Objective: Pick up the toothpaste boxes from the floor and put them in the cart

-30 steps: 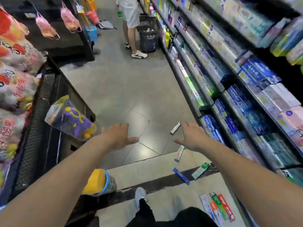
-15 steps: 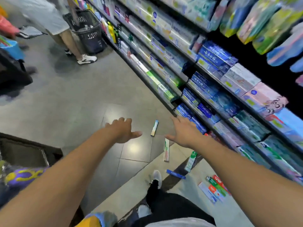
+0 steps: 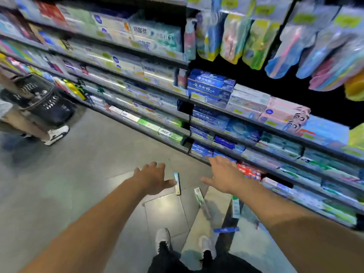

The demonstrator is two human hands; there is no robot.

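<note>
1. Both hands empty, fingers spread — left hand (image 3: 152, 177) and right hand (image 3: 224, 175) reach toward the floor.
2. Slim white-and-blue cardboard toothpaste boxes (image 3: 177, 183) lie scattered on grey tiles by the shelf.
3. The view has swung shelfward; cart now out of frame — pickup not begun.

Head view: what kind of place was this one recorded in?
Most likely a supermarket or drugstore aisle, in the oral-care section. Long shelves carry rows of boxed toothpaste, packaged toothbrushes hang above them, and another shopper's black basket stands further along the tiled floor.
</note>
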